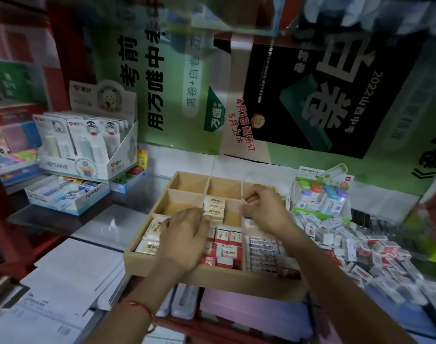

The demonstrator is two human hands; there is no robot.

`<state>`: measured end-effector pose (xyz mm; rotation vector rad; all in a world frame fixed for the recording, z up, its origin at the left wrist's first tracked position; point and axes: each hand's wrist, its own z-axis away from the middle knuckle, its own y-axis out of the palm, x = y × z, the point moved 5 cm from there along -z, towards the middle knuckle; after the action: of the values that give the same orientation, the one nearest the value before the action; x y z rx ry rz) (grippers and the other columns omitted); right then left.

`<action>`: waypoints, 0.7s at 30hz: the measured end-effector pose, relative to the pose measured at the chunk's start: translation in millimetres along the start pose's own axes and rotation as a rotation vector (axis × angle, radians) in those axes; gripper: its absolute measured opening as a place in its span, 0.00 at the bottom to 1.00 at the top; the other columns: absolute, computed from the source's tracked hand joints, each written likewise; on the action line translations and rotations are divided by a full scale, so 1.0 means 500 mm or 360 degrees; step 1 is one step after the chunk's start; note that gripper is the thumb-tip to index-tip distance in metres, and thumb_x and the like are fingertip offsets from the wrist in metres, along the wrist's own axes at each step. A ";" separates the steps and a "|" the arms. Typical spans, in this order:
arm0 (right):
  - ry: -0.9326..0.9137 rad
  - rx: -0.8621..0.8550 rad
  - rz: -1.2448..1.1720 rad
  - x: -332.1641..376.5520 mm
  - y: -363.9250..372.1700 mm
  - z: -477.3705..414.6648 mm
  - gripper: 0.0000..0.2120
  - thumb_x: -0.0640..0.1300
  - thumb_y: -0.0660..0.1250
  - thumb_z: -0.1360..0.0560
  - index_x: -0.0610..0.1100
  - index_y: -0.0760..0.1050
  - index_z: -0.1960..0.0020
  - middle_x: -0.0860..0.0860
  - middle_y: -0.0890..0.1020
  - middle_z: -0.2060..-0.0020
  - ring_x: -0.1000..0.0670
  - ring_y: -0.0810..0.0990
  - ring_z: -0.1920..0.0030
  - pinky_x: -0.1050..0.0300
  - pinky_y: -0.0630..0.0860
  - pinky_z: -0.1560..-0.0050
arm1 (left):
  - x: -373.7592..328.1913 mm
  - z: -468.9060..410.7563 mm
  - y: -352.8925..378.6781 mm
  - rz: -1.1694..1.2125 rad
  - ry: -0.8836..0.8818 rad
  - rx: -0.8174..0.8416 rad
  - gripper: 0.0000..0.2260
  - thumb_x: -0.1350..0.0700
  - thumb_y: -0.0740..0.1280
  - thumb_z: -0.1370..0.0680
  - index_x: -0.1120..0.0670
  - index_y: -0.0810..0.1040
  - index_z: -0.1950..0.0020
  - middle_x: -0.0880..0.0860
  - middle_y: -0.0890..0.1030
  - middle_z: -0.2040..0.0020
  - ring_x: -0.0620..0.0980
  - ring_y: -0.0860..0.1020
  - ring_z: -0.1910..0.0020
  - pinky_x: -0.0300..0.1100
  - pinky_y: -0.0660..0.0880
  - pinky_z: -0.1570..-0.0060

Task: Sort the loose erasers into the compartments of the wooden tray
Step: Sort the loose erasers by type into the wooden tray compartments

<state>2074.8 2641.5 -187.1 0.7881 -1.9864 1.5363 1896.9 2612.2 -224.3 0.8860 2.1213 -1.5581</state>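
The wooden tray [188, 174] sits at the centre, split into several compartments. Cream erasers [213, 207] are stacked in its middle compartment and more cream erasers [149, 238] lie in the near left one. Red-and-white 2B erasers [228, 244] fill the near middle compartment, and small erasers [262, 252] fill the near right one. My left hand [184, 238] rests palm down on the near erasers, its fingertips reaching the cream stack. My right hand [264, 211] hovers over the middle right compartment with curled, blurred fingers; anything in them is hidden. A pile of loose erasers [348, 242] lies right of the tray.
A display box of correction tapes [87, 145] and a box of erasers [65, 192] stand at the left. Another display box [321, 194] stands behind the loose pile. Paper stacks [70, 276] lie at the near left, posters cover the back wall, and pink boxes [249, 311] sit under the tray.
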 end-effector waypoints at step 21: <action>0.0511 -0.0516 0.1198 -0.521 -0.512 0.417 0.19 0.31 0.62 0.29 0.38 0.73 0.38 0.39 0.76 0.43 0.38 0.74 0.44 0.50 0.70 0.46 | -0.399 0.188 0.232 0.0378 0.0619 0.0227 0.10 0.70 0.64 0.26 0.59 0.77 0.49 0.52 0.75 0.49 0.51 0.73 0.50 0.47 0.68 0.50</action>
<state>2431.0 2425.4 -243.5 -0.3710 -2.3038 1.5061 2115.0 2492.1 -214.2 1.5371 2.0680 -1.5230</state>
